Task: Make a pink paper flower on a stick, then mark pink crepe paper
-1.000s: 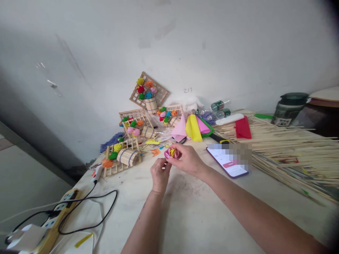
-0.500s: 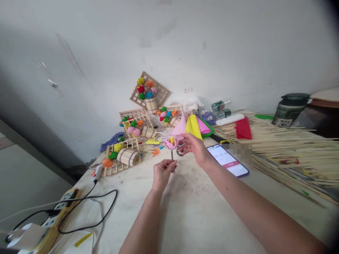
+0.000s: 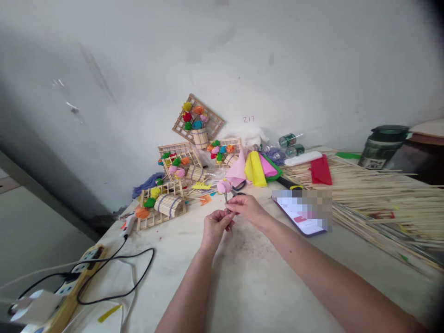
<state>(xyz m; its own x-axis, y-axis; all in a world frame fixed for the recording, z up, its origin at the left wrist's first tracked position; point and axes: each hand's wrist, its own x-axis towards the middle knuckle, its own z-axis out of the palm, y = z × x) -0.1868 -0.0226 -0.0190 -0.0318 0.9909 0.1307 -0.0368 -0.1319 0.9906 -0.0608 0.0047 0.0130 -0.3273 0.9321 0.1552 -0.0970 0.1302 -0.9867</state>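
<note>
A pink paper flower (image 3: 224,186) stands upright on a thin greyish stem between my hands. My left hand (image 3: 215,225) is closed on the lower part of the stem. Just above it, the fingertips of my right hand (image 3: 244,206) pinch the same stem below the petals. Scissors (image 3: 239,189) lie behind the flower, partly hidden. Beyond them are sheets of pink paper (image 3: 236,171) and yellow paper (image 3: 255,169).
Stick lattices with coloured flowers (image 3: 168,206) stand at the back left. A phone (image 3: 300,217) lies right of my hands, beside many thin sticks (image 3: 367,199). A power strip (image 3: 78,273) with cables is at the left. A dark jar (image 3: 383,145) stands back right.
My right hand has come down from beside the petals to the stem and closed on it. The flower now looks more closed, its yellow centre out of sight.
</note>
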